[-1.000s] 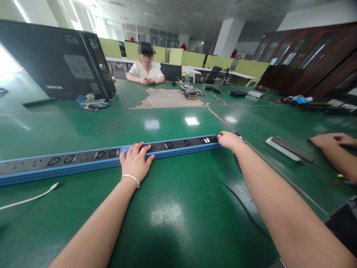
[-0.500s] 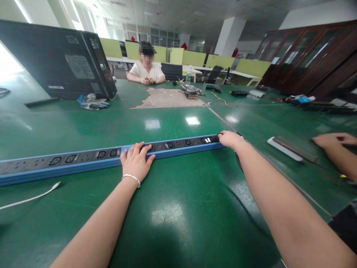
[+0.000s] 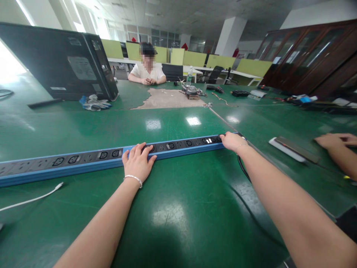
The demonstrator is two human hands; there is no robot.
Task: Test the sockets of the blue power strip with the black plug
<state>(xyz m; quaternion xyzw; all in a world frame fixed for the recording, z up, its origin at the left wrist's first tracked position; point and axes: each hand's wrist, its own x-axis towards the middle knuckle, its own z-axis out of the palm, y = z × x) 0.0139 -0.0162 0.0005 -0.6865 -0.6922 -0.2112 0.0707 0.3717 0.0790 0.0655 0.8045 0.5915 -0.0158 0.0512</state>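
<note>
A long blue power strip (image 3: pixel 181 150) with a black face full of sockets lies across the green table, running out at the left edge. My left hand (image 3: pixel 138 160) lies over its middle, fingers across the top and thumb on the near side, holding it. At the right end my right hand (image 3: pixel 231 141) is closed, its fingertips on a black plug (image 3: pixel 221 137) at the last sockets; the fingers hide most of it. A black cable (image 3: pixel 244 169) comes out below my right wrist and passes behind the forearm.
Beyond stand a black computer case (image 3: pixel 80 67), gloves (image 3: pixel 95 103) and a bottle (image 3: pixel 189 75). A white cable (image 3: pixel 36 199) lies at left, a white-edged bar (image 3: pixel 292 149) at right. Another person's hands (image 3: pixel 331 140) rest at right; a seated person (image 3: pixel 147 69) is across the table.
Both hands keep their places on the power strip. The whole view has shifted very slightly, and more of the black cable shows below my right wrist.
</note>
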